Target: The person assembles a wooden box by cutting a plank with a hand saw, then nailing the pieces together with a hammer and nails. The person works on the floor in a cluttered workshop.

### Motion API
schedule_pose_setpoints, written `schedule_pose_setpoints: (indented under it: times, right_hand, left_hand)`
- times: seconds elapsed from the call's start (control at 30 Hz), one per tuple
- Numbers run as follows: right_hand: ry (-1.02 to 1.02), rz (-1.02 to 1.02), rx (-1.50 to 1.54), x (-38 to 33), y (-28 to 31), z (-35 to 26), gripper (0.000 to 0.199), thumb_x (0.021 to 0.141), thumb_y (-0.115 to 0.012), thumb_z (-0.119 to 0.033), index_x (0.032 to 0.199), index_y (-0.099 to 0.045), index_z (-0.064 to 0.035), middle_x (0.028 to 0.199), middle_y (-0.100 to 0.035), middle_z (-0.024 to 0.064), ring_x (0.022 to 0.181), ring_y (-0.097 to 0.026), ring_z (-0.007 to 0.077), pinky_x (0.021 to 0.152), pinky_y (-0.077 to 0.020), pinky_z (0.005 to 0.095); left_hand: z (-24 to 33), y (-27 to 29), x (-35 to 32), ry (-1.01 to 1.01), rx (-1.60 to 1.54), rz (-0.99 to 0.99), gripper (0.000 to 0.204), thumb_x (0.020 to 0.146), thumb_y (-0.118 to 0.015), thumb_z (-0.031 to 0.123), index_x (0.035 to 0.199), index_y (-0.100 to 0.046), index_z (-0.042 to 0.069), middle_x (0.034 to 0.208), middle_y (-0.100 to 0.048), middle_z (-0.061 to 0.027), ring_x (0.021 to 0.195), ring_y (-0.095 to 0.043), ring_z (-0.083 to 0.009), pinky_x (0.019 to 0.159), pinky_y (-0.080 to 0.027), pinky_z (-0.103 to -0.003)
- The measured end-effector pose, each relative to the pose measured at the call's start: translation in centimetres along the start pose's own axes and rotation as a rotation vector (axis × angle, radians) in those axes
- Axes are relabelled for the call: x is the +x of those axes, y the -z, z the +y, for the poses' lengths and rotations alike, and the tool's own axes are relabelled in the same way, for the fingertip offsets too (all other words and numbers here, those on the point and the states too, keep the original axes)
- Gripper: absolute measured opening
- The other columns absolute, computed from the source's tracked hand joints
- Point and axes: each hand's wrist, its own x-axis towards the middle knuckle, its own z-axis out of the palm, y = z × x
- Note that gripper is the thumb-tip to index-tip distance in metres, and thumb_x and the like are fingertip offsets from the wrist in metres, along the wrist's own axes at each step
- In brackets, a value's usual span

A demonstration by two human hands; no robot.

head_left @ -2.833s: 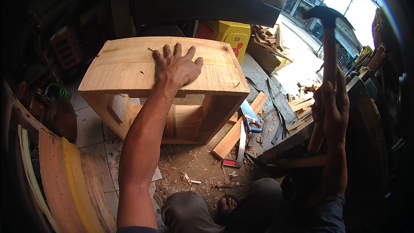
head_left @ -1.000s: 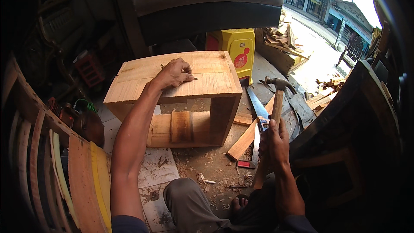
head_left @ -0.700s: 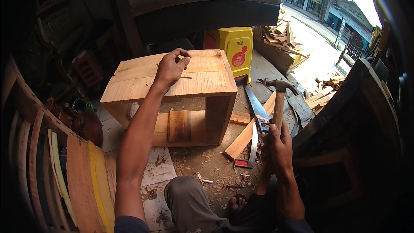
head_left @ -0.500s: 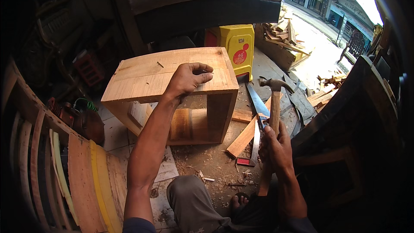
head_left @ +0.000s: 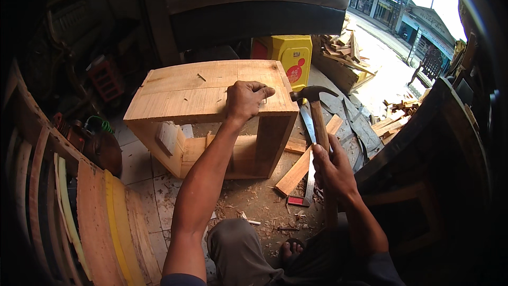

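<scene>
A box-shaped wooden frame (head_left: 185,95) with an open front stands before me. My left hand (head_left: 247,100) rests on its top near the right end, thumb and forefinger pinched together. Whatever is between those fingers is too small or hidden to name. My right hand (head_left: 336,169) grips a claw hammer (head_left: 318,122) by its wooden handle. The hammer's dark head is beside the box's upper right edge; I cannot tell if they touch. Two small slivers, perhaps nails, lie loose on the box top, left of my left hand.
Behind the box stands a yellow plastic stand (head_left: 292,55). A handsaw (head_left: 308,124) and a wooden board (head_left: 295,175) lie on the floor to the right, among shavings. Curved wooden slats (head_left: 100,217) flank me at left. Scrap wood (head_left: 344,50) is piled at the back right.
My left hand has shifted right along the box top, still pinched. The hammer has moved left and its head has tilted toward the box's right edge.
</scene>
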Motion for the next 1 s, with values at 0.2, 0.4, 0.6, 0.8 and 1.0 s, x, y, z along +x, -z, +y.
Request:
schedule_pose_setpoints:
  times: [0.2,0.4,0.6,0.8,1.0]
  right_hand:
    - [0.175,-0.06,-0.725,4.6,2.5,-9.3,0.053,0.106,-0.056,-0.031,0.152,-0.044,-0.0075,0.107,-0.073,0.0307,0.096,-0.075,0.0414,0.091,-0.0549,0.0492]
    - [0.483,-0.167,-0.965,9.6,2.5,-10.6,0.042,0.107,-0.052,-0.02,0.148,-0.045,-0.0141,0.108,-0.075,0.02,0.086,-0.075,0.0398,0.077,-0.0587,0.0509]
    - [0.424,-0.019,-0.891,9.2,2.1,-10.5,0.035,0.107,-0.053,-0.025,0.141,-0.053,-0.0134,0.099,-0.076,0.0181,0.08,-0.076,0.0339,0.069,-0.0577,0.0492]
    - [0.288,0.028,-0.901,8.5,3.0,-16.5,0.049,0.109,-0.053,-0.035,0.152,-0.046,-0.0148,0.087,-0.073,0.0135,0.065,-0.069,0.0199,0.062,-0.0583,0.0376]
    - [0.484,-0.013,-0.935,9.9,2.9,-11.4,0.048,0.107,-0.056,-0.027,0.152,-0.041,-0.0164,0.083,-0.068,0.0143,0.068,-0.07,0.0271,0.061,-0.0569,0.0436]
  left_hand:
    - [-0.7,-1.6,0.1,-0.036,0.016,0.056,0.029,0.084,-0.085,0.034,0.091,-0.082,0.006,0.07,-0.075,-0.0101,0.061,-0.068,-0.0189,0.063,-0.054,-0.037]
    - [0.2,0.4,-0.7,0.003,0.143,0.08,0.031,0.083,-0.085,0.034,0.087,-0.081,0.004,0.066,-0.073,-0.012,0.06,-0.069,-0.0202,0.063,-0.054,-0.038]
    - [0.2,0.0,-0.4,0.045,0.104,0.035,0.033,0.084,-0.086,0.034,0.088,-0.081,0.001,0.063,-0.071,-0.0108,0.054,-0.065,-0.0184,0.059,-0.052,-0.038]
    - [-0.4,0.6,0.2,-0.104,0.12,0.021,0.041,0.083,-0.086,0.036,0.102,-0.079,0.0,0.082,-0.076,-0.0182,0.072,-0.073,-0.025,0.071,-0.057,-0.039]
    - [-3.8,6.4,2.8,-0.011,0.896,0.238,0.085,0.094,-0.035,0.081,0.158,-0.042,0.025,0.166,-0.027,-0.0202,0.156,-0.012,-0.0467,0.125,-0.008,-0.063]
